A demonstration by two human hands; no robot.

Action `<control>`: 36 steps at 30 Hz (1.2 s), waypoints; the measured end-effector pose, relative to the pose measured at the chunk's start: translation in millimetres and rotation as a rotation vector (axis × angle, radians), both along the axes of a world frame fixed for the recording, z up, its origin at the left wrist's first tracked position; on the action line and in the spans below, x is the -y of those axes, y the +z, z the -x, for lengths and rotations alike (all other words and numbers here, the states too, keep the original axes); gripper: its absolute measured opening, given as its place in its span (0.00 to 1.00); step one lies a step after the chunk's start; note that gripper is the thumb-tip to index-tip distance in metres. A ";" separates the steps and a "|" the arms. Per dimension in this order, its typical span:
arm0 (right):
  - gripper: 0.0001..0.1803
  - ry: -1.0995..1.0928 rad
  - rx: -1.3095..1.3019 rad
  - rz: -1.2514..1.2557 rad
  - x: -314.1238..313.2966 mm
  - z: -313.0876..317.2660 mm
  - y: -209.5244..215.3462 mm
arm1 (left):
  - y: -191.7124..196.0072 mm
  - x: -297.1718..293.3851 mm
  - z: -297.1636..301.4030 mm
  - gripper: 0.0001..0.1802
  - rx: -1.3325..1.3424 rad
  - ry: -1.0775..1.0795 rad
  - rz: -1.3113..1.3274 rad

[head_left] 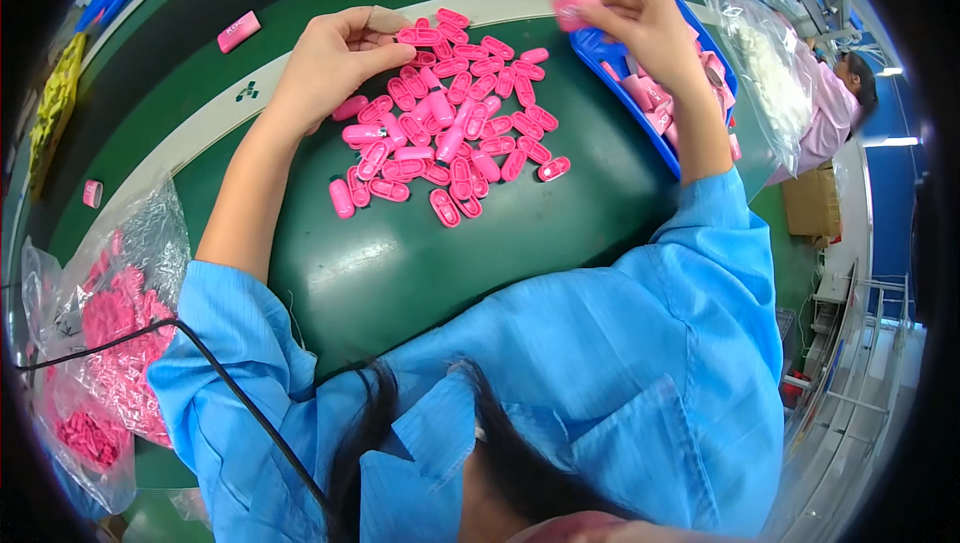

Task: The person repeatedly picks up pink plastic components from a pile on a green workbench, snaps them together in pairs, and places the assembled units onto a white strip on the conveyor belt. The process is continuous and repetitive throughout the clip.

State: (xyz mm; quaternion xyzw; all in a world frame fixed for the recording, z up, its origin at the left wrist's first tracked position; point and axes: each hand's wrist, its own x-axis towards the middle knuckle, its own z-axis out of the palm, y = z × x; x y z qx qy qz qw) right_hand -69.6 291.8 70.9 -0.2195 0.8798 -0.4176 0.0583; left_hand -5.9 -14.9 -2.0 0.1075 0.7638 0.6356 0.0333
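Note:
My left hand is at the far left edge of a pile of pink oval shells, thumb and fingers closed on one pink oval shell. A tan covering is on one of its fingertips. Most shells lie hollow side up; several lie with the rounded side up. My right hand is raised above the far end of a blue tray, gripping a pink rounded case that is slightly blurred. Similar pink cases fill the tray, partly hidden by my right forearm.
A dark green conveyor belt with a pale rail runs beyond the green table, carrying spaced pink cases. At left are clear bags of pink parts; at right, a bag of white parts. A person in pink is farther right.

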 end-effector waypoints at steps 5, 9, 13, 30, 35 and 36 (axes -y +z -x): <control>0.22 0.183 0.020 0.330 92.1 -10.2 -40.6 | -6.8 2.5 3.7 0.15 0.004 0.070 -0.109; 0.17 0.177 0.275 0.503 108.2 -10.1 -56.2 | -9.7 5.0 6.6 0.14 0.021 0.081 -0.316; 0.14 0.190 0.439 0.682 99.1 -7.6 -66.9 | -9.8 0.7 7.2 0.14 0.082 0.117 -0.406; 0.17 0.187 0.191 0.569 97.2 -7.7 -75.6 | -10.6 -13.5 -4.0 0.18 -0.186 0.238 -0.056; 0.18 0.206 0.340 0.552 94.4 -3.3 -74.6 | -12.4 -15.1 -5.6 0.20 -0.287 0.287 0.164; 0.18 0.224 0.313 0.558 95.3 -1.6 -73.1 | -10.3 -14.3 -6.3 0.20 -0.276 0.303 0.182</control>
